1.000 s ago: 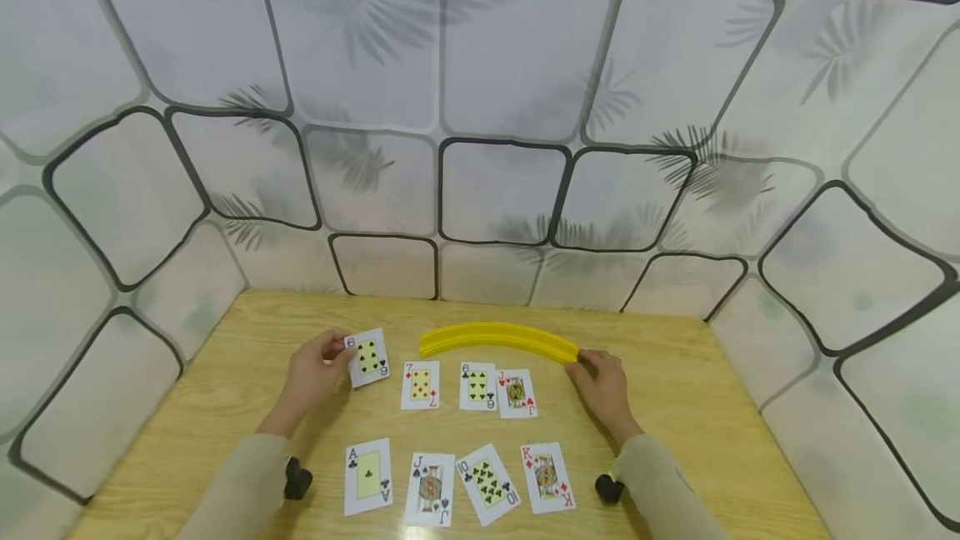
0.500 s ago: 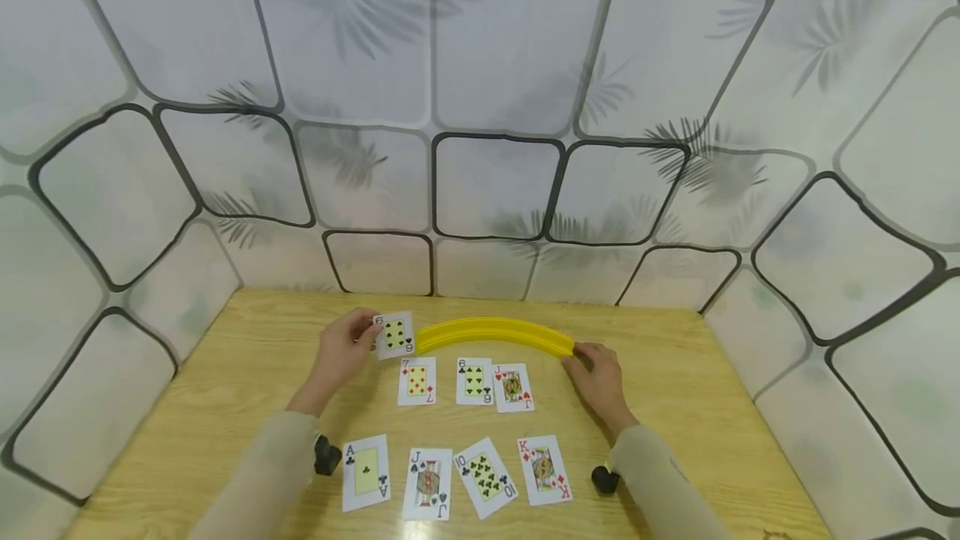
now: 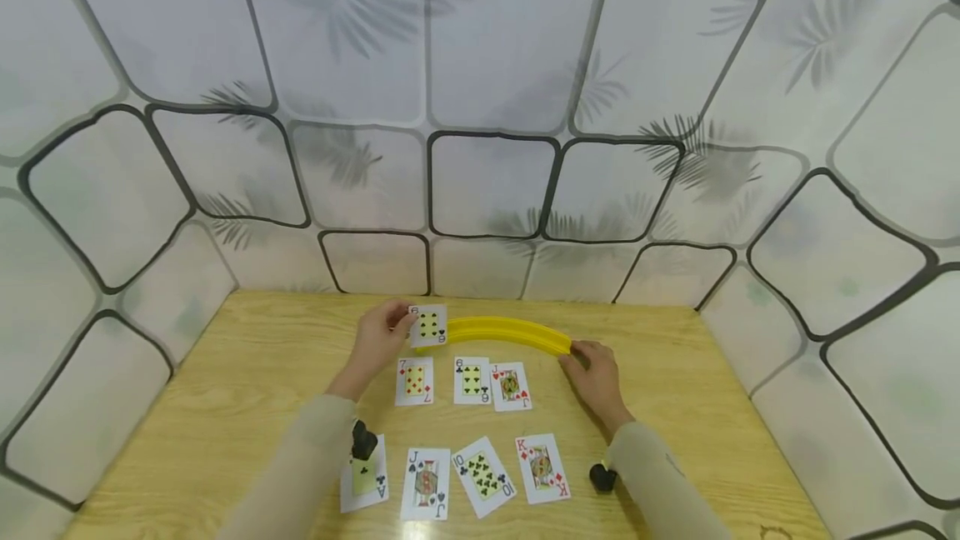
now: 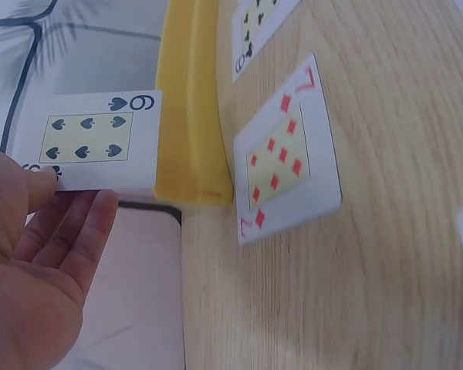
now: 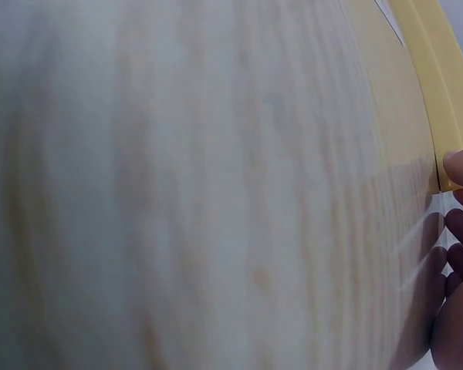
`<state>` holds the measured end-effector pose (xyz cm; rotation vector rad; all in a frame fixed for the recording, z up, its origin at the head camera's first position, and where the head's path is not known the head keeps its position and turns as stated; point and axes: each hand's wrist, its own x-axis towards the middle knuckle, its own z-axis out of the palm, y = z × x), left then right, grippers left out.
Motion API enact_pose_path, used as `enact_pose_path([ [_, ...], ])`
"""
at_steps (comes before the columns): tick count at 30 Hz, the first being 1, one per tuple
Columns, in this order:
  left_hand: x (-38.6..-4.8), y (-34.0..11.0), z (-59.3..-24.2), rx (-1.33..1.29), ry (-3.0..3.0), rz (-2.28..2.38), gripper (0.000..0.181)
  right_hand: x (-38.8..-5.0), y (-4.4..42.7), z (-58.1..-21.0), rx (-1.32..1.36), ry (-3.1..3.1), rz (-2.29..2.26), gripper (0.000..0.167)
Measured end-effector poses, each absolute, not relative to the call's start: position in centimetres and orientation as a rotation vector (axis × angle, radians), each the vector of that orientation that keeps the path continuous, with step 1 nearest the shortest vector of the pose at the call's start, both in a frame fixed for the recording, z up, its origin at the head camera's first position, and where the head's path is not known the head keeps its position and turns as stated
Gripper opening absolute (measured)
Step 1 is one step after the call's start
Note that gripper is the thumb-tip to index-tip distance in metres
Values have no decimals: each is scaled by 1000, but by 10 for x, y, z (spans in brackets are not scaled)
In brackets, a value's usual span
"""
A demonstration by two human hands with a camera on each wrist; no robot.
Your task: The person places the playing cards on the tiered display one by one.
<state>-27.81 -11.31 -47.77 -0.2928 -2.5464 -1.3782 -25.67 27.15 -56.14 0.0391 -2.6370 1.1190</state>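
Your left hand (image 3: 381,338) pinches the six of spades (image 3: 428,325) by its left edge, thumb on the face and fingers behind, with the printed side toward you. The card is at the left end of the curved yellow rack (image 3: 510,330), covering part of it from your viewpoint; you cannot tell from here whether the two touch. Your right hand (image 3: 597,375) grasps the rack's right end, with the thumb on its near side.

Nearer you than the rack, three cards lie face up on the wooden table (image 3: 225,407): the seven of diamonds (image 3: 415,382) on the left, then, a little apart, the six of clubs (image 3: 472,380) with the jack of hearts (image 3: 510,387) just beside it. Closer still is a row of four: the ace of clubs (image 3: 364,482), partly hidden by the black piece (image 3: 363,440) at your left wrist, the jack of spades (image 3: 425,483), the tilted ten of clubs (image 3: 483,477) and the king of diamonds (image 3: 543,469). Behind the table stands a patterned wall (image 3: 487,182).
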Motion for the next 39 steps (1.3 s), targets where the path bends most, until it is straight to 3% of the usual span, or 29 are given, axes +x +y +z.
enact_pose_path([
  [39, -299, 3, -469, -509, -2475, -1565, 23, -258, 269, -562, 34, -2597, 1120, 41],
])
